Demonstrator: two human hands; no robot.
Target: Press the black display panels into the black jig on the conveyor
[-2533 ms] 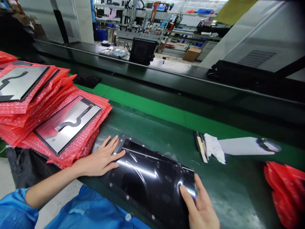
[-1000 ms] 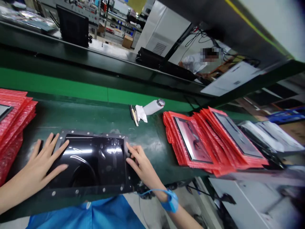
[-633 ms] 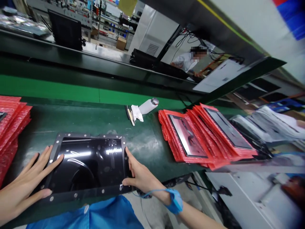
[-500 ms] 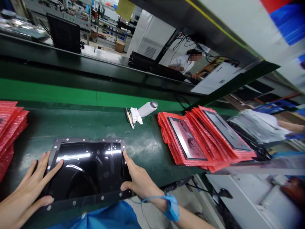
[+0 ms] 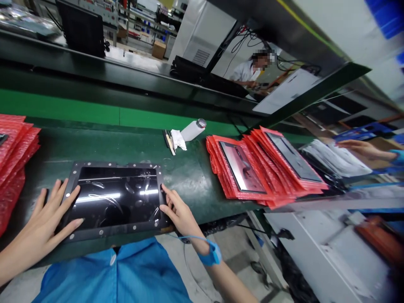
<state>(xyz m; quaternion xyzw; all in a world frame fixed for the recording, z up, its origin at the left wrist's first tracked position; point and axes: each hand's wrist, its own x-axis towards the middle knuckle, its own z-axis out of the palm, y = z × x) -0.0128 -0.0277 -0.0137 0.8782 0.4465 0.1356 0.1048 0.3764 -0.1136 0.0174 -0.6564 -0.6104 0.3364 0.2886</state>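
Observation:
A glossy black display panel (image 5: 116,198) lies on the green bench in front of me, inside a dark fixture frame (image 5: 94,165) dotted with small pale discs. Light streaks and wrinkle-like marks show on its surface. My left hand (image 5: 53,219) rests across the frame's left edge, open, its fingers spread. At the right edge, my right hand (image 5: 179,210) touches the frame with index finger and thumb apart, the other fingers partly curled. A blue band (image 5: 210,253) circles my right wrist.
Red bubble-wrap sleeves (image 5: 268,172) holding panels are stacked to the right; more red sleeves (image 5: 15,168) lie at the left. A white bottle (image 5: 193,130), a white tissue (image 5: 179,140) and a thin stick-like tool (image 5: 171,143) lie behind the fixture. At far right, another person's hand (image 5: 366,148) reaches over white sheets (image 5: 336,158).
The view has tilted downward, showing more of my blue garment. My right hand's fingers have curled in more at the frame's edge. The other person's hand has lifted from the white sheets.

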